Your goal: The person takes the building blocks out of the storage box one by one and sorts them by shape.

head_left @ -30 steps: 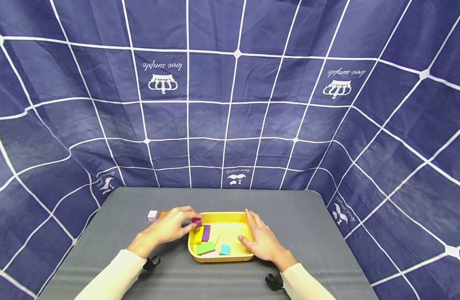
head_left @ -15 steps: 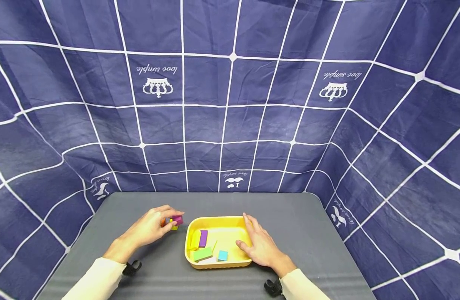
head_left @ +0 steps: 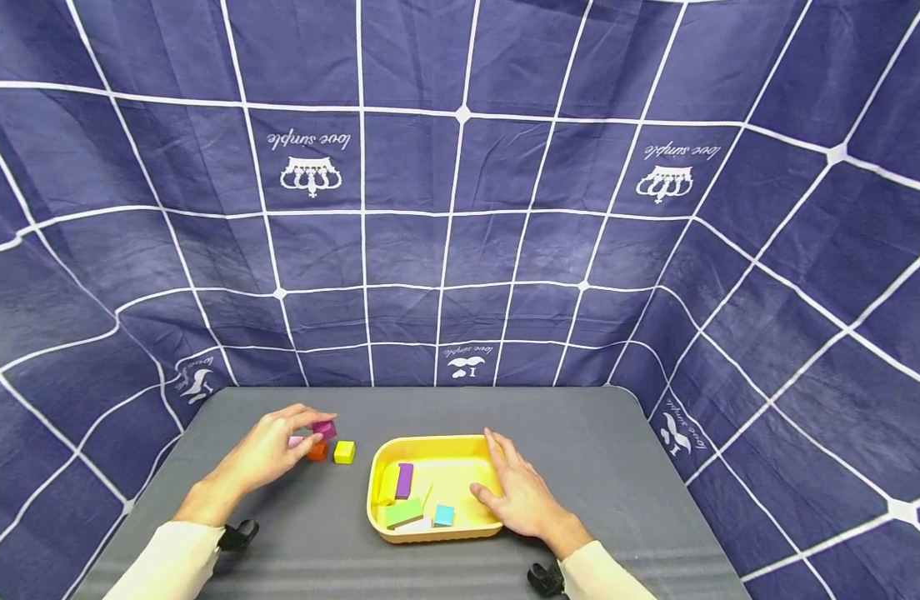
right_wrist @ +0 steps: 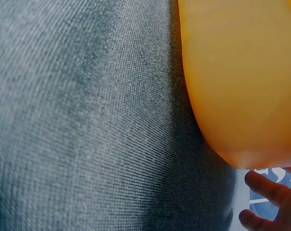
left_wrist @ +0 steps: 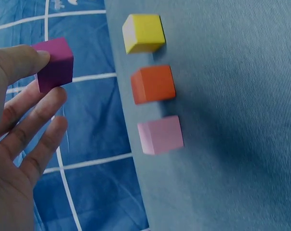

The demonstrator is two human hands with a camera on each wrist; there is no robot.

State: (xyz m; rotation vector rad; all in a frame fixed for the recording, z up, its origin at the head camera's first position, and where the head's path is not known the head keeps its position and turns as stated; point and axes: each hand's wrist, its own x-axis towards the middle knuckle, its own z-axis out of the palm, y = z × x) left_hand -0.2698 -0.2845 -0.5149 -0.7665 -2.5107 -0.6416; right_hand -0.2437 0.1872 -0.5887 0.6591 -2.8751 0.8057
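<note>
My left hand (head_left: 268,446) pinches a purple cube (left_wrist: 56,65) between thumb and fingertips, raised over the left part of the table. Under and beside it, a yellow cube (left_wrist: 145,33), an orange-red cube (left_wrist: 154,84) and a pink cube (left_wrist: 161,135) stand in a row on the cloth. At the right end of a yellow tray (head_left: 436,537), my right hand (head_left: 527,492) rests on the rim with its fingers extended. Inside the tray lie a purple block (head_left: 404,481), a green block (head_left: 403,513), a light blue block (head_left: 443,516) and yellow pieces.
The dark grey table (head_left: 580,450) is bounded at the back and sides by a blue curtain (head_left: 407,250) with white lines. Black wrist straps (head_left: 238,535) show at the sleeves.
My left hand has carried the purple cube from over the tray's left end leftward to above the row of cubes, uncovering the yellow cube. The right hand stays at the tray.
</note>
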